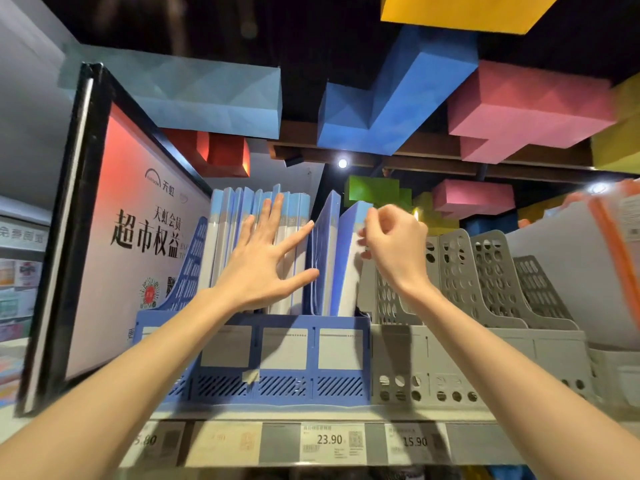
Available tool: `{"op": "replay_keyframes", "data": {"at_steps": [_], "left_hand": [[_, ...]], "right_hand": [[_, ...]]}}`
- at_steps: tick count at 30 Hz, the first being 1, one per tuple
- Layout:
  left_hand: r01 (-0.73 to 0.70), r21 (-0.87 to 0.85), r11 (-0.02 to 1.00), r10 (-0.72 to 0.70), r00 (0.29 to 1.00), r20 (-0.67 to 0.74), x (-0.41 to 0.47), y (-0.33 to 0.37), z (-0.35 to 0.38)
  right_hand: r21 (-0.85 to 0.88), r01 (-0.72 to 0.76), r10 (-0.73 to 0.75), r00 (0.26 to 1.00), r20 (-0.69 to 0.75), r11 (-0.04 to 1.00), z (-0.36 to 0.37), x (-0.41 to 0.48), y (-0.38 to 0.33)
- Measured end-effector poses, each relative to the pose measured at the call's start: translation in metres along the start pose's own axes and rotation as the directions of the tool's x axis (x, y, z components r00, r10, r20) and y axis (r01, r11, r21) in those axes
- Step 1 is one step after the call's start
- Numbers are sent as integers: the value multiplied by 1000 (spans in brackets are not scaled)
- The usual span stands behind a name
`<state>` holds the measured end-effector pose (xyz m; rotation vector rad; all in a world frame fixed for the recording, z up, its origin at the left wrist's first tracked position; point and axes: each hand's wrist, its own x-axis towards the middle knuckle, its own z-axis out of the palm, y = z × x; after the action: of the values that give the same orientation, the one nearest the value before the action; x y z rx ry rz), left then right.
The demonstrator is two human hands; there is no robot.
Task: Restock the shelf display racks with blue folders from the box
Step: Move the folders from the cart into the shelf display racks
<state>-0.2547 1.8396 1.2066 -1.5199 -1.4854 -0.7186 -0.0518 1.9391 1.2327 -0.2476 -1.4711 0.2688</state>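
Price labels (332, 443) line the near shelf (485, 415) edge; beyond, left hand (263, 261) presses spread fingers (298, 237) against blue folders (225, 237) in the blue rack (284, 320), right hand (394, 244) pinches the rightmost folder (349, 265).

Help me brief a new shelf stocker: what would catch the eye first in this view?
Two bare hands meet at centre: the left hand lies spread flat against a packed row of blue folders, while the right hand pinches the top edge of the rightmost folder in the blue file rack. Just right stand perforated grey file racks that look empty, and big coloured blocks hang overhead.
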Motion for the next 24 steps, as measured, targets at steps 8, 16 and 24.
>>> {"op": "replay_keyframes", "data": {"at_steps": [8,16,24], "left_hand": [[69,-13,998,-69,997,-28,5,22,8],[36,-11,999,-36,999,-6,5,16,10],[53,9,999,-53,998,19,5,16,5]], "right_hand": [[-48,-358,350,860,373,932,0,-24,34],[209,-356,215,842,495,911,11,-33,30],[240,-360,204,843,497,902,16,-34,35]]}}
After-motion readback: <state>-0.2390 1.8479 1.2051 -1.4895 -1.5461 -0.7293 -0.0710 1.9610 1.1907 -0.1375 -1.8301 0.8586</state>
